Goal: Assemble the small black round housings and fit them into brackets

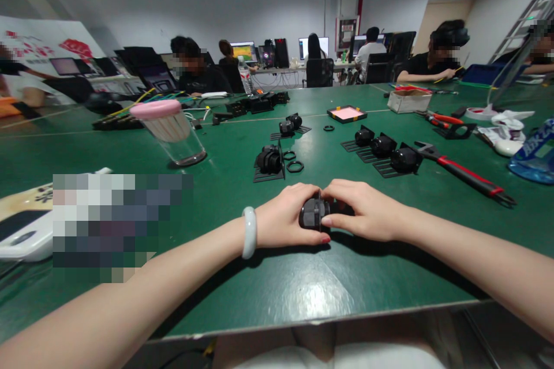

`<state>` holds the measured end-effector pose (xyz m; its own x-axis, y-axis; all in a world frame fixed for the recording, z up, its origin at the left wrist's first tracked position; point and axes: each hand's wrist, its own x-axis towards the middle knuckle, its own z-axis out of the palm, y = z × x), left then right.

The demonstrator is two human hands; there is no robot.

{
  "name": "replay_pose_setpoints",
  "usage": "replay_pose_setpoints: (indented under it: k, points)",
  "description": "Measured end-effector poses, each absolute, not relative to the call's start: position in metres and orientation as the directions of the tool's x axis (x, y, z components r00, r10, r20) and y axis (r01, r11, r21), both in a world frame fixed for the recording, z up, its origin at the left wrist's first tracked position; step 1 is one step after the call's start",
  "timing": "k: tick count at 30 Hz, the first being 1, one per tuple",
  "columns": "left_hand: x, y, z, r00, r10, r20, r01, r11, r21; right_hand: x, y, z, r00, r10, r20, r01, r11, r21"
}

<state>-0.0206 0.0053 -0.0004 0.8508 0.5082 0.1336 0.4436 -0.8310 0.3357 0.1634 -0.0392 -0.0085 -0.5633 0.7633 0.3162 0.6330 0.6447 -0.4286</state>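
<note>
Both of my hands close around one small black plastic part [314, 213] resting on the green table [277, 282] near its front edge. My left hand [288, 216], with a pale bangle on the wrist, wraps its fingers round the part's left side. My right hand [367, 210] grips the right side, thumb and fingers pressed to it. Most of the part is hidden between the palms.
Similar black parts [269, 159] [383, 145] and loose black rings [295, 166] lie just beyond my hands. A red-handled wrench [465, 173] lies at the right, a clear cup with a pink lid [173, 130] at the left. Other people sit at the far side.
</note>
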Motion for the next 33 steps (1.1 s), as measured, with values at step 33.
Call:
replay_pose_setpoints:
  k: [33]
  points:
    - [-0.022,0.005,-0.002,0.847,0.511,0.146,0.428,-0.819,0.383,0.273,0.0,0.022,0.032,0.674,0.738,0.934,-0.283,0.218]
